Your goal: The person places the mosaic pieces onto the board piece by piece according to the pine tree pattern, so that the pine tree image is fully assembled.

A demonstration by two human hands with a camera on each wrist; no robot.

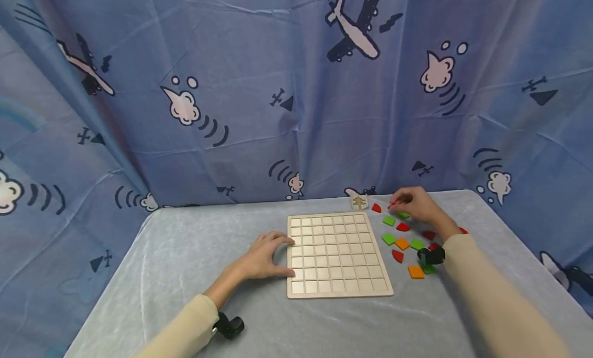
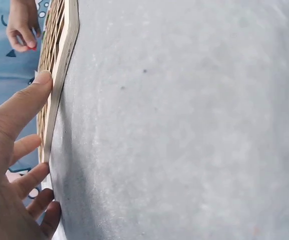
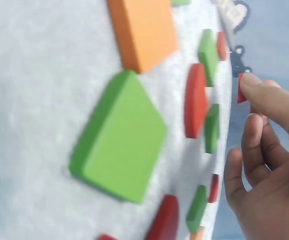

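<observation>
A light wooden board (image 1: 335, 255) marked with a grid of squares lies on the table. At its left edge rests my left hand (image 1: 264, 257), thumb and fingers spread apart and touching the rim; the left wrist view shows the thumb (image 2: 32, 95) against the board's side. Over the far right of the table, my right hand (image 1: 417, 206) pinches a small red piece (image 3: 241, 90) between thumb and fingertips. Most of that piece is hidden by the fingers, so its full shape cannot be seen. Below this hand lie green squares (image 1: 388, 239) and red quarter-round pieces (image 1: 398, 256).
Orange squares (image 1: 416, 272) lie among the scattered pieces right of the board. A small patterned tile (image 1: 359, 202) sits beyond the board's far right corner. A blue printed curtain (image 1: 231, 90) hangs behind the grey cloth-covered table (image 1: 194, 239).
</observation>
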